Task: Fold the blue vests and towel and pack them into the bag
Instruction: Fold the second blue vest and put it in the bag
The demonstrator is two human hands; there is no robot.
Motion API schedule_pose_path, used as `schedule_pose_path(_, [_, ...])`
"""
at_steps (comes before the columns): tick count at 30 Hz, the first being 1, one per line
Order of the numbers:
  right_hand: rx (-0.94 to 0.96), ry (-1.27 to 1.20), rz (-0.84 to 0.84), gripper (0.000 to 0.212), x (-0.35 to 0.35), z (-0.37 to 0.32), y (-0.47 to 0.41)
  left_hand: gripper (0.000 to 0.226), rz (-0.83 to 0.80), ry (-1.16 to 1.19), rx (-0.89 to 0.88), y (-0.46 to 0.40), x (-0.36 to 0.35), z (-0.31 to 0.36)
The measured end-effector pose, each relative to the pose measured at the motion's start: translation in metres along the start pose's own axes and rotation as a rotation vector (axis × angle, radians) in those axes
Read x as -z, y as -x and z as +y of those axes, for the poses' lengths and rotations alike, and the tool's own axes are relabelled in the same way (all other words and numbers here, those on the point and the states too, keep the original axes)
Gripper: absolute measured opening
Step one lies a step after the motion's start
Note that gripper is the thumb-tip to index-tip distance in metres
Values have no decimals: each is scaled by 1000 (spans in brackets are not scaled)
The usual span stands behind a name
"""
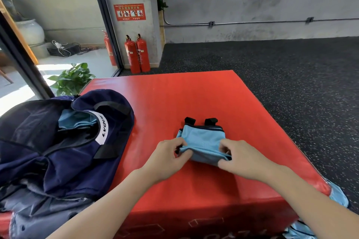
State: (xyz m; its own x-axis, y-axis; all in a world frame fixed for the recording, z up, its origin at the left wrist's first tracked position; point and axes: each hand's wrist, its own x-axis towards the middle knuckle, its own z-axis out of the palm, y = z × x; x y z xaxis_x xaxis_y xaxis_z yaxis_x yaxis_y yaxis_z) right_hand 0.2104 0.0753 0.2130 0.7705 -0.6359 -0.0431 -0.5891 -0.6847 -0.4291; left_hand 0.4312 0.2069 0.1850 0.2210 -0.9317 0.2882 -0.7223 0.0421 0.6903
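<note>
both hands at near edge of folded blue vest point(203, 139), which lies mid-way across the red worktop point(194, 99), well apart from the bag. left hand point(167, 158): fingers curled, pinching the near left corner of the fabric. right hand point(241, 158): fingers curled, pinching the near right corner. two black straps stick out of the far edge of the bundle. navy bag point(64, 141) sits open at the left of the worktop; some light blue cloth already visible inside its mouth.

risks, judged from here:
- grip is on the top layers at the corners only; if lifted that way the bundle would likely unfold and need refolding.
- mesh looks slippery and thin; a fold could slide open in transit to the bag.
- loose black straps could snag on the bag opening.
- more blue cloth point(339, 196) hangs off the near right edge of the worktop; it could slip to the floor.

surface: red padded block, smooth vinyl look, white print on its near side. room: dark speckled rubber floor point(281, 64), bare concrete wall, two red extinguishers point(137, 54) by a pillar, potted plant point(71, 79) near the glass door.
</note>
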Motion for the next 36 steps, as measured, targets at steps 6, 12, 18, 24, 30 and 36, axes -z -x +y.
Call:
schedule_pose_path(6, [-58, -351, 19, 21, 17, 10, -13, 12, 42, 148, 104, -3, 0, 18])
schedule_pose_path(12, [-129, -321, 106, 2, 3, 24, -33, 5, 152, 147, 305, -18, -15, 11])
schedule_pose_path(18, [-208, -102, 125, 16, -12, 33, -48, 5, 160, 27, 399, -29, -21, -8])
schedule_pose_path(24, [-242, -1, 130, 21, -16, 33, -55, 23, 141, -270, 37, -39, -26, -17])
schedule_pose_path(30, [-303, 13, 175, 33, -15, 32, -54, 28, -196, -413, -55, -43, -30, -3])
schedule_pose_path(36, [-402, -44, 194, 42, -16, 24, -46, 31, -199, -849, 303, -38, -20, 33])
